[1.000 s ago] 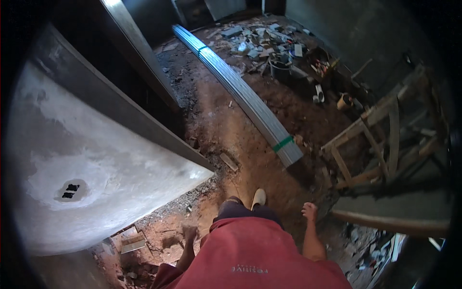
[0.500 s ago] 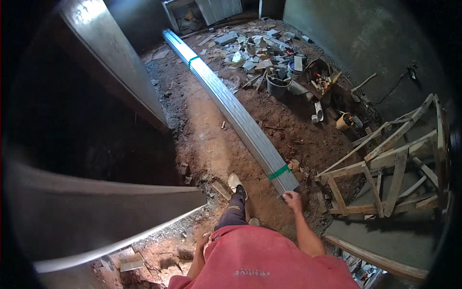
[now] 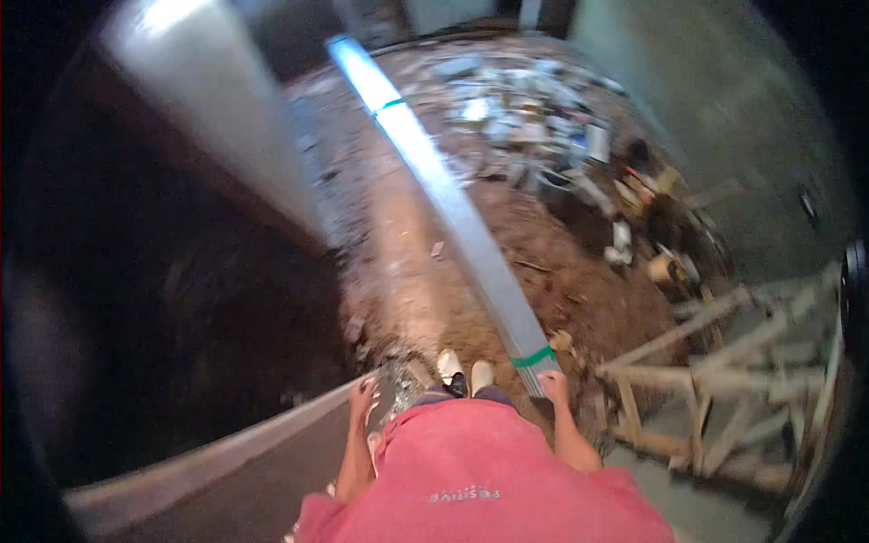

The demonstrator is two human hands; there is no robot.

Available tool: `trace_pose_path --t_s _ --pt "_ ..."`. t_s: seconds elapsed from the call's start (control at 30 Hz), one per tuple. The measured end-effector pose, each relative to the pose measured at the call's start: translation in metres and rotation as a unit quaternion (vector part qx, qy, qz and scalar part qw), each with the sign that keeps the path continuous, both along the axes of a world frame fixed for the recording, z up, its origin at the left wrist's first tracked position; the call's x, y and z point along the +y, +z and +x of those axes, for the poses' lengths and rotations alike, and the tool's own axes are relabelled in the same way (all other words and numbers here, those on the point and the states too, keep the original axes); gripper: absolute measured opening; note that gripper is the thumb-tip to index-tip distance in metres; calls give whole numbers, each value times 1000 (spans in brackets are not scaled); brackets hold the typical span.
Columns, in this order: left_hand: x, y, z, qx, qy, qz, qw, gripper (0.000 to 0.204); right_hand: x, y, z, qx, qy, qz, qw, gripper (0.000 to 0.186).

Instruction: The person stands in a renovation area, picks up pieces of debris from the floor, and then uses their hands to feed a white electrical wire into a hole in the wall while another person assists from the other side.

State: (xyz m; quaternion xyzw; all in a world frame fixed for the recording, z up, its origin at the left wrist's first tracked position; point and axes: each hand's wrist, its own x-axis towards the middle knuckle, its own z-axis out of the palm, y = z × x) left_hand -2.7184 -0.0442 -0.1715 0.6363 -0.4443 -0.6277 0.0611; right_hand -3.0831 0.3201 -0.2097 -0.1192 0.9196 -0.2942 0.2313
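Observation:
A long bundle of silvery metal profiles (image 3: 453, 213) slants from the far left down toward my right side, bound with a green band (image 3: 532, 357) near my end and another farther off. At its near end, my right hand (image 3: 554, 387) is closed on the bundle's edge. My left hand (image 3: 364, 398) is beside the end of a low wall (image 3: 235, 448), its loosely bent fingers slightly apart with nothing in them. Whether it touches the wall cannot be made out through the blur.
Broken rubble (image 3: 520, 104) is heaped at the back right. Nearer stand a bucket (image 3: 554, 181) and a yellow container (image 3: 668, 269). A wooden frame (image 3: 724, 371) stands close on my right. Brown dirt floor (image 3: 403, 271) lies around the bundle, and a pale pillar (image 3: 222, 118) rises at left.
My left hand has come forward from beside my body to the low wall's end. Both feet now show side by side. My right hand stays at the bundle's near end; the view has shifted.

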Motion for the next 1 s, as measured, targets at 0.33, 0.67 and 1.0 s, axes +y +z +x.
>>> trace_pose_path --t_s 0.33,0.67,1.0 --pt "35 -27 29 -105 54 -189 975 40 -119 -46 -80 -166 206 54 963 22" --pt "-23 -103 -84 -195 198 -71 958 48 -380 -70 -271 -199 174 -74 962 26" --pt "-140 -108 -167 -116 154 -65 979 45 -487 -70 -405 -202 104 -167 959 29"
